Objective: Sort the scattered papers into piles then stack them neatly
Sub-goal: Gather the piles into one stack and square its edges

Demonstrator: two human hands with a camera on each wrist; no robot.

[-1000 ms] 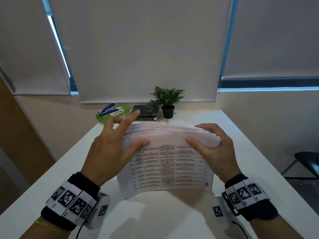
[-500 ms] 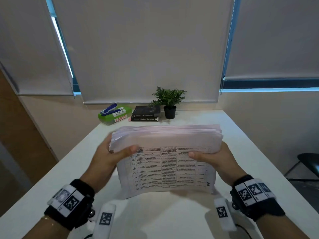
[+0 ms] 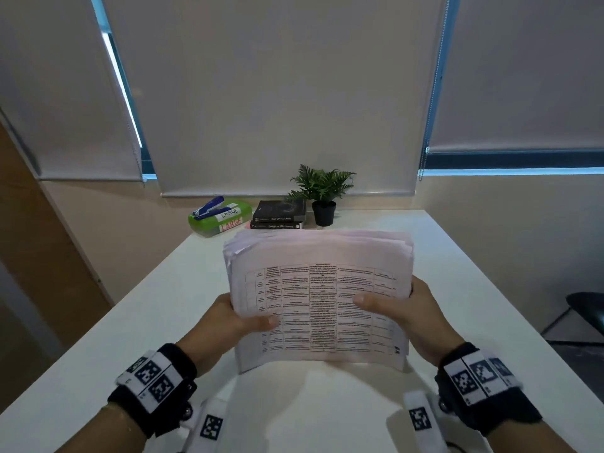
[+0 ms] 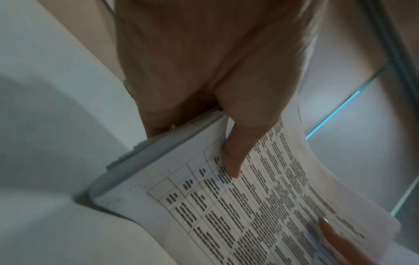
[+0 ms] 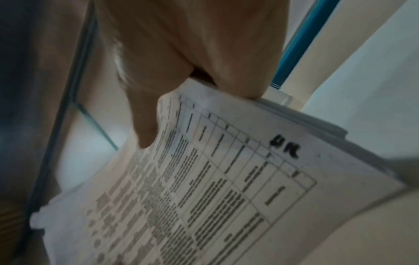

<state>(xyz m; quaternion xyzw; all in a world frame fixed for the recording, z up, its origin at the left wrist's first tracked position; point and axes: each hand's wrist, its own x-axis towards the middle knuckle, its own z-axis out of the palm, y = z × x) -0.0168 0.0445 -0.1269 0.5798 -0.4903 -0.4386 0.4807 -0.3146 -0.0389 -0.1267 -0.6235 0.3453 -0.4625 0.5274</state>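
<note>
Head view, entry: paper stack (image 3: 318, 289), thick, held upright on its lower edge on the bench (image 3: 457, 273), printed table facing the person.

Grip, L: left hand (image 3: 225, 317) clamps the stack's L side edge, thumb across front sheet, fingers behind. Left wrist view confirms thumb (image 4: 235, 152) pressed on print.

Grip, R: right hand (image 3: 408, 310) clamps the R side edge likewise; thumb on front, fingers behind (hidden).

Risks, est.:
- Top edge ragged, sheets fanned at upper L corner; loose outer sheets may slip or curl over if either grip slackens.
- Stack bows slightly; a hard tap on the bench could buckle the lower edge or crease the front sheet.
- Uneven pressure L vs R likely skews the stack, not squares it.

Room: bare bench to both sides of the grips and toward the person. Beyond the stack, well apart: green box (image 3: 219, 220) w/ stapler on top, books (image 3: 277, 215), potted plant (image 3: 322, 194). Bench's R edge nearer the R grip than the L edge is to the L grip.
</note>
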